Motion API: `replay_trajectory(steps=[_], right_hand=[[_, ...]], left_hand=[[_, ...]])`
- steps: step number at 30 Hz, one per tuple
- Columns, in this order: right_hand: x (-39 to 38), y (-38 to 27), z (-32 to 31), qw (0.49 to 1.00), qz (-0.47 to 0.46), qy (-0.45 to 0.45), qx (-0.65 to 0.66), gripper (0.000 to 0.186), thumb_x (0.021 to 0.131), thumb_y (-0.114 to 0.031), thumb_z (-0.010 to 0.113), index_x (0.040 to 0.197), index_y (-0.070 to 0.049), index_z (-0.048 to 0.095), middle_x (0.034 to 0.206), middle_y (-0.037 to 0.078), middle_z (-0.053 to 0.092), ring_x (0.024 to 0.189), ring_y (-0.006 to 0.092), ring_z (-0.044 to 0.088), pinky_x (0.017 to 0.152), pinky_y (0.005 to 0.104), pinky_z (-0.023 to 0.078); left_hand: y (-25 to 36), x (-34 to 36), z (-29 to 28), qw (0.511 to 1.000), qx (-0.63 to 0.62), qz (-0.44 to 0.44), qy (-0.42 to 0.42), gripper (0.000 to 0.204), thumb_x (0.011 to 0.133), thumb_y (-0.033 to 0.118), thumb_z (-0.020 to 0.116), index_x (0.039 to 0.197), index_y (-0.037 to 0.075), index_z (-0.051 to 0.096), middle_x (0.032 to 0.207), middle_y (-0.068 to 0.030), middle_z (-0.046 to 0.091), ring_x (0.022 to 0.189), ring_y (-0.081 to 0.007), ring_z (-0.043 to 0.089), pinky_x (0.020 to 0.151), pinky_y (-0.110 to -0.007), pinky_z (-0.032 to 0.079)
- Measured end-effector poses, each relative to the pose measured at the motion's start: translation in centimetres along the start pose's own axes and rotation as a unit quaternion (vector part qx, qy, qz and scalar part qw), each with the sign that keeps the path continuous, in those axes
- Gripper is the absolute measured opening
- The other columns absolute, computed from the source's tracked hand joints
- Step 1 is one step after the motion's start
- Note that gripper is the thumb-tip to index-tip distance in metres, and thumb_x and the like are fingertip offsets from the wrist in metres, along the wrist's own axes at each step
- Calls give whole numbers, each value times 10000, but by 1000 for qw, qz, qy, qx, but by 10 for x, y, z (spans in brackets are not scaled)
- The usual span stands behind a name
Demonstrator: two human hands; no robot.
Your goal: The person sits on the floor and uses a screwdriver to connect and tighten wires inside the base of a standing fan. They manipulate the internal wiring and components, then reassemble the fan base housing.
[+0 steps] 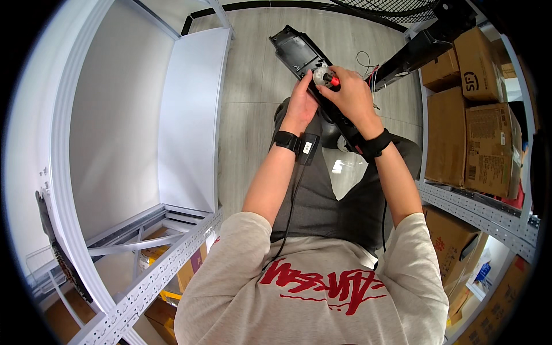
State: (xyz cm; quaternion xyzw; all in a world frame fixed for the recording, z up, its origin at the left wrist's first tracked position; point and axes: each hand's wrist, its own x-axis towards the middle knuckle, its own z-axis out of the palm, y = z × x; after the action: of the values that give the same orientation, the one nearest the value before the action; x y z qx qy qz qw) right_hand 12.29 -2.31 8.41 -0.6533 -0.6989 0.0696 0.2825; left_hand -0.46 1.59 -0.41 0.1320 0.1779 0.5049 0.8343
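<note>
Cardboard boxes [489, 144] fill the metal shelf [477, 210] to the right of the long black device [313, 69], their flaps shut (contents hidden). The device lies tilted across the person's lap. The left hand [302, 103] clasps its edge from the left, fingers curled on it. The right hand [353, 95] is closed around a red-handled screwdriver [332, 79], tip at a round silvery part [321, 75]. Thin wires [368, 66] trail just right of the device; a white shelf board [190, 121] stands well left.

Toward twelve o'clock, the left hand [300, 103] steadies a long black housing [299, 53] while the right hand [352, 98] grips a red-handled screwdriver [332, 79]; cardboard boxes [489, 144] fill shelving at three o'clock.
</note>
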Motion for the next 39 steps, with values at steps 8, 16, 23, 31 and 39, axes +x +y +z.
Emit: replay_trajectory(steps=[8, 16, 23, 31, 39], right_hand=[[2, 3, 6, 1000, -17, 19, -7, 515, 792, -378, 792, 1145, -31, 652, 941, 180, 702, 837, 381, 690, 705, 445, 556], [-1, 1, 5, 999, -21, 23, -9, 525, 797, -401, 791, 1160, -46, 656, 926, 175, 700, 823, 371, 693, 689, 441, 556], [-1, -2, 3, 999, -14, 6, -32, 523, 789, -391, 797, 1176, -64, 663, 917, 159, 697, 831, 357, 695, 693, 433, 556], [0, 9, 1, 999, -7, -7, 34, 505, 790, -340, 803, 1199, -78, 665, 990, 177, 708, 898, 360, 689, 749, 427, 546], [1, 8, -1, 999, 6, -17, 50, 494, 792, -331, 801, 1217, -113, 671, 975, 182, 706, 914, 375, 677, 769, 437, 540]], left_hand=[[0, -2, 3, 1000, 11, 3, -11, 346, 1025, 310, 574, 1232, 35, 597, 1197, -72, 658, 1117, -192, 613, 989, -362, 464], [3, -6, 6, 999, 18, -9, -27, 402, 1026, 335, 565, 1287, 30, 543, 1208, -73, 639, 1108, -197, 594, 1025, -373, 442], [1, -4, 2, 998, 60, 14, -30, 367, 1023, 311, 576, 1277, 45, 562, 1200, -60, 642, 1102, -183, 595, 1012, -365, 450], [2, -3, 3, 999, 37, 4, -19, 347, 996, 236, 616, 1275, 38, 559, 1204, -63, 639, 1101, -180, 611, 962, -350, 482], [-1, -3, 2, 998, 51, 27, -7, 313, 980, 178, 629, 1255, 36, 583, 1198, -62, 652, 1096, -185, 621, 963, -350, 492]])
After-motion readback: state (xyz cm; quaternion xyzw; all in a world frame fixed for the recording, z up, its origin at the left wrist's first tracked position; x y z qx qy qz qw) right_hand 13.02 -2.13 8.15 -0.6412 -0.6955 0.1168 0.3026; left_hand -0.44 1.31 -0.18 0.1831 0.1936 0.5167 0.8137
